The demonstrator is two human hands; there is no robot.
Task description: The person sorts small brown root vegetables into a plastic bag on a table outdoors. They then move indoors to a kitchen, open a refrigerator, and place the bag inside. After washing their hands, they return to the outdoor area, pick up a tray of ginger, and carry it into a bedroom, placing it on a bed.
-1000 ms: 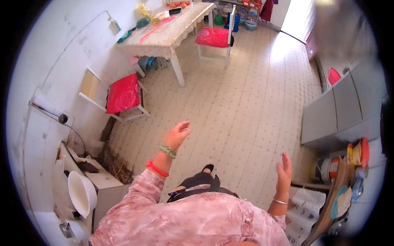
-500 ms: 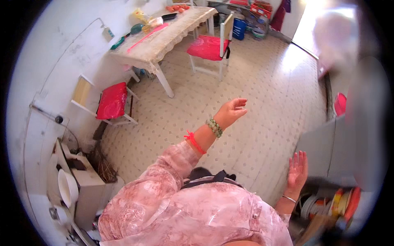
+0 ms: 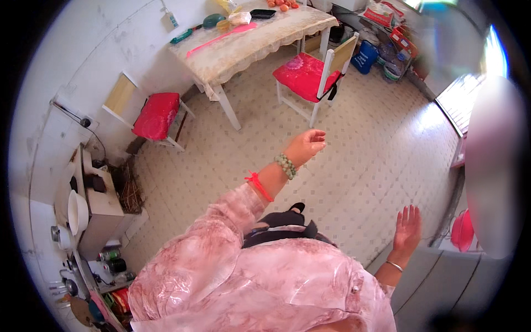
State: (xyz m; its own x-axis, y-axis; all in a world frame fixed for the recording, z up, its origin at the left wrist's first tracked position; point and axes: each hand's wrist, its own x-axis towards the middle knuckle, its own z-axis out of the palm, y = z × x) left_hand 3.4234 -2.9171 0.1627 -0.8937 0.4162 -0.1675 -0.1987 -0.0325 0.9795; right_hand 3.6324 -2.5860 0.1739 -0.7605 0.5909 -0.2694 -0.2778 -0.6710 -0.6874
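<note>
Showing print too small to read, a red-and-white sack [image 3: 380, 15] sits at the back of the head view, near a blue container [image 3: 365, 57] with pale marks. Against half a second ago, the cloth-covered table [image 3: 274, 37] and the red-cushioned chair [image 3: 300, 76] beside it stand farther right in view, the pink basin [image 3: 462, 231] appears lower, and the grey cabinet [image 3: 440, 282] now fills the lower right. The left hand [image 3: 303, 148] is stretched out empty, fingers loosely bent, nearest that chair in view. The right hand [image 3: 408, 228], also empty, is raised near the cabinet and basin, fingers straight and close together.
</note>
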